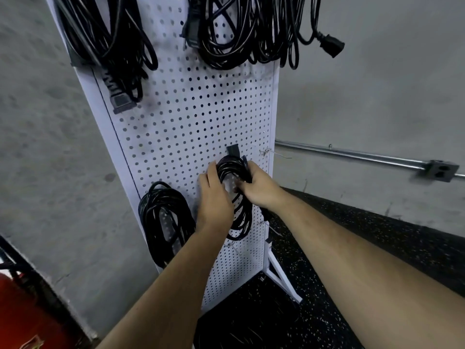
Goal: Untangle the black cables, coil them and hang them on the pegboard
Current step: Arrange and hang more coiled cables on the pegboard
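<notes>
A white pegboard (191, 117) stands upright on a white stand against a grey wall. Both my hands hold a coiled black cable (240, 217) against the board's lower right part, just under a black plug (232, 150). My right hand (261, 187) grips the coil's upper right side, fingers curled round the strands. My left hand (214, 200) holds the coil's left side, fingers reaching behind the strands. A second black coil (163, 220) hangs at the lower left. Several more black coils (241, 34) hang along the top.
Bare metal hooks (270, 153) stick out at the board's right edge. A metal conduit with an outlet box (439, 170) runs along the wall to the right. Black speckled rubber flooring (314, 285) lies below, and the stand's leg (281, 278) juts out. A red object (22, 311) sits at lower left.
</notes>
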